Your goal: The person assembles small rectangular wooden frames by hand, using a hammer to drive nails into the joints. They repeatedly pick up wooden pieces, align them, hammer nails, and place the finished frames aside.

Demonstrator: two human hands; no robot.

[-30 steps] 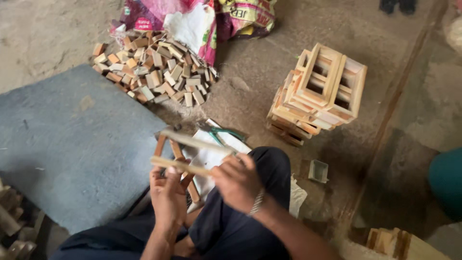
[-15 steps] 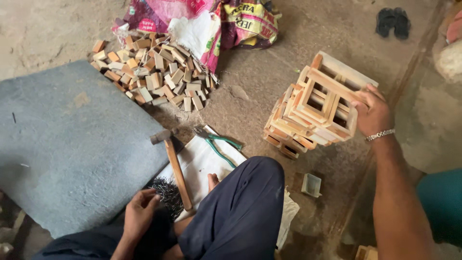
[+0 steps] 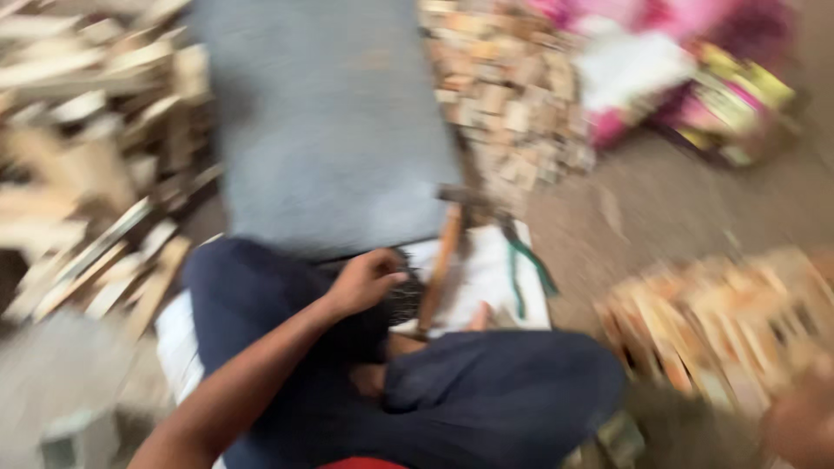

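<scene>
Left hand (image 3: 365,280): reached down past the knee into a dark heap of nails (image 3: 401,300), fingers curled loosely over it, wrist bent; whether anything was pinched could not be told. Hammer (image 3: 441,260): lay just beside, handle toward the lap, within reach. Right hand (image 3: 804,421): blurred at frame edge near the stacked frames (image 3: 730,313); fingers unreadable.

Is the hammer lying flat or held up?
Lying flat: the hammer rests on the white sheet, head toward the grey mat; the left hand is beside it, not gripping.
</scene>
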